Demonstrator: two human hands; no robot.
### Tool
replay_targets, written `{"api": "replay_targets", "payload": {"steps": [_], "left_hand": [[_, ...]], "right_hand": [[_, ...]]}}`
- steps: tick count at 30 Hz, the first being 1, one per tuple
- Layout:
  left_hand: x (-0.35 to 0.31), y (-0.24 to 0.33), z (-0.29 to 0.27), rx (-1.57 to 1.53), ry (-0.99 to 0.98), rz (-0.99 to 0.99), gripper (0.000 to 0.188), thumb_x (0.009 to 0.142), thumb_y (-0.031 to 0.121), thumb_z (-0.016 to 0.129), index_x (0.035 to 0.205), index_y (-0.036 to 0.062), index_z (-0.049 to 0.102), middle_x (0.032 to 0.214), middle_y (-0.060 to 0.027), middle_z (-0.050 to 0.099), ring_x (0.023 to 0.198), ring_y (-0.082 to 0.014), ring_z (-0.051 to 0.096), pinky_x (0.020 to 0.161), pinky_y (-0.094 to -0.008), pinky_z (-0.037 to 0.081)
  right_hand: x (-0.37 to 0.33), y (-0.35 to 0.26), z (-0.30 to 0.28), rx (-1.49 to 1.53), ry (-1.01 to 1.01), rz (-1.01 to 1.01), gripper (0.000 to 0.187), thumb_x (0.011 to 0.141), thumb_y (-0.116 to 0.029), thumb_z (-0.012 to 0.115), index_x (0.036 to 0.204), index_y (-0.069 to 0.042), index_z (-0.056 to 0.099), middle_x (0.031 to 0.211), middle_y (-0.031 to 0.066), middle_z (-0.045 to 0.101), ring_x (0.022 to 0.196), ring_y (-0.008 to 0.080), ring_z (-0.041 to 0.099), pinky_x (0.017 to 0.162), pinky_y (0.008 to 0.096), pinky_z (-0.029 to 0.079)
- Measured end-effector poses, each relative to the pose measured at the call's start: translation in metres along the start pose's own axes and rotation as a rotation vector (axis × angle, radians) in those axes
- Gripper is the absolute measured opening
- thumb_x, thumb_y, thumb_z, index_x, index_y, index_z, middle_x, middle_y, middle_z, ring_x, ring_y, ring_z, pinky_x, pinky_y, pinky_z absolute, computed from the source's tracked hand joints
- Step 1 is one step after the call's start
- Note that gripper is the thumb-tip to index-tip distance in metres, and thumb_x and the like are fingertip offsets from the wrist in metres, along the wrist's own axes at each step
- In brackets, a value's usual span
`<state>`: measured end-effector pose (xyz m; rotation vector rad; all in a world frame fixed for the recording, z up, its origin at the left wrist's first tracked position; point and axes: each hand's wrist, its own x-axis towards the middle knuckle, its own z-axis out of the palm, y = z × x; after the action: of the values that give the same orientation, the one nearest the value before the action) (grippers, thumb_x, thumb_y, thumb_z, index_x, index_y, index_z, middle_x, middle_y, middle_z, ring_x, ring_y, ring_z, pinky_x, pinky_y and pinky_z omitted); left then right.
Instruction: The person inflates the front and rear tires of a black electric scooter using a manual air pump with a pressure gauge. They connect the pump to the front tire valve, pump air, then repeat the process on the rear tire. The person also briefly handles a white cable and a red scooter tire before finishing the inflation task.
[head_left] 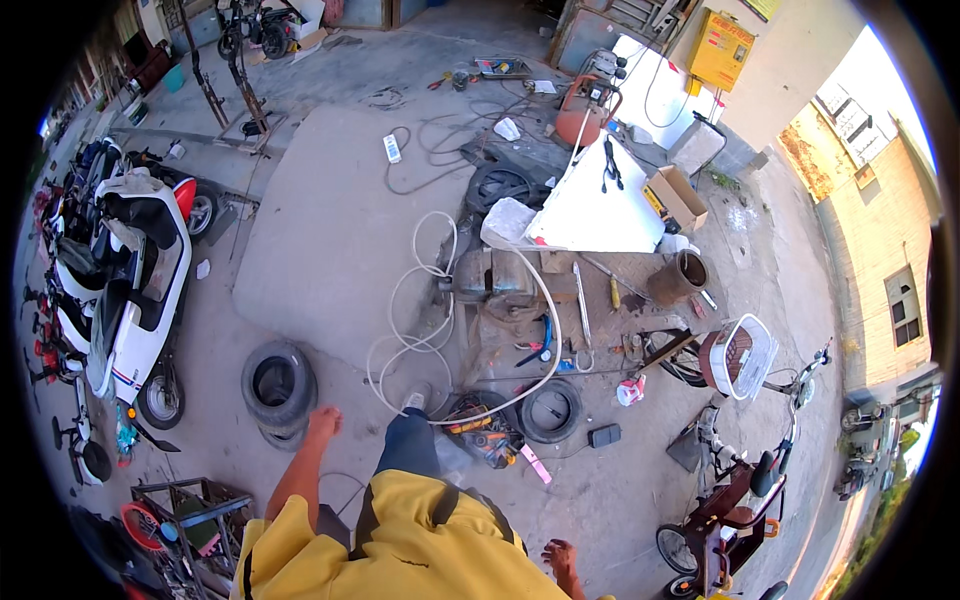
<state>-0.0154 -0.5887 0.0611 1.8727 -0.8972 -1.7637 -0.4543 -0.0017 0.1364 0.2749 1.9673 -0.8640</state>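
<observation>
My left hand (325, 420) hangs just right of a stack of black tyres (279, 388), apart from them. Its fingers look loosely curled, with nothing seen in them. Low in the picture, my right hand (560, 555) hangs beside my body with its fingers somewhat apart, holding nothing. One grey shoe (417, 397) shows on the ground ahead of me. Close by it, a pale hose (397, 345) lies in loops and arcs over a cluttered workbench with a vise (492, 272). Another tyre (549, 410) and a heap of tools (478, 428) lie right of my foot.
A white scooter (150, 290) stands at the left among other bikes. Lower left is a metal rack (195, 510). A tricycle (725, 510) and a bicycle basket (738, 357) stand at the right. Farther off are a red air compressor (580, 122) and a cardboard box (677, 199).
</observation>
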Motion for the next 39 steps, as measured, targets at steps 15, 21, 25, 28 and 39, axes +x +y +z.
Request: {"api": "replay_targets", "payload": {"steps": [15,21,25,28,39], "left_hand": [[0.168,0.372,0.326,0.331,-0.595,0.124,0.044,0.100,0.045,0.061,0.127,0.0098,0.063,0.115,-0.0025,0.066,0.095,-0.0116,0.059,0.080,-0.0294,0.051],[0.188,0.393,0.411,0.509,-0.795,0.270,0.062,0.100,0.056,0.053,0.139,0.0076,0.058,0.137,-0.0096,0.057,0.125,-0.0228,0.053,0.106,-0.0397,0.042],[0.224,0.363,0.447,0.565,-0.928,0.238,0.073,0.101,0.064,0.045,0.145,0.0072,0.055,0.149,-0.0121,0.052,0.142,-0.0262,0.044,0.119,-0.0376,0.030],[0.247,0.371,0.471,1.079,-0.937,0.261,0.077,0.098,0.071,0.041,0.130,0.0044,0.063,0.131,-0.0170,0.062,0.123,-0.0256,0.056,0.103,-0.0409,0.041],[0.264,0.351,0.407,1.178,-0.934,0.967,0.042,0.087,0.028,0.069,0.121,0.0045,0.060,0.118,-0.0152,0.067,0.114,-0.0327,0.064,0.093,-0.0458,0.050]], "right_hand": [[-0.106,0.027,0.068,0.247,-0.182,0.162,0.059,0.098,-0.046,0.064,0.144,-0.016,0.046,0.126,0.0117,0.063,0.102,0.0266,0.066,0.086,0.0423,0.057],[-0.134,-0.018,0.130,0.115,-0.102,0.265,0.054,0.097,-0.044,0.064,0.140,-0.016,0.049,0.123,0.0111,0.065,0.101,0.0262,0.066,0.086,0.0416,0.056],[-0.139,-0.045,0.142,0.064,-0.093,0.298,0.051,0.096,-0.043,0.064,0.137,-0.016,0.051,0.121,0.0107,0.066,0.101,0.0260,0.067,0.086,0.0411,0.056],[-0.153,-0.049,0.157,0.064,-0.075,0.329,0.048,0.096,-0.042,0.063,0.135,-0.016,0.053,0.119,0.0104,0.066,0.100,0.0258,0.067,0.086,0.0407,0.056],[-0.163,-0.065,0.147,0.021,-0.078,0.321,0.040,0.095,-0.039,0.063,0.127,-0.017,0.058,0.114,0.0093,0.069,0.099,0.0251,0.068,0.085,0.0395,0.055]]}}
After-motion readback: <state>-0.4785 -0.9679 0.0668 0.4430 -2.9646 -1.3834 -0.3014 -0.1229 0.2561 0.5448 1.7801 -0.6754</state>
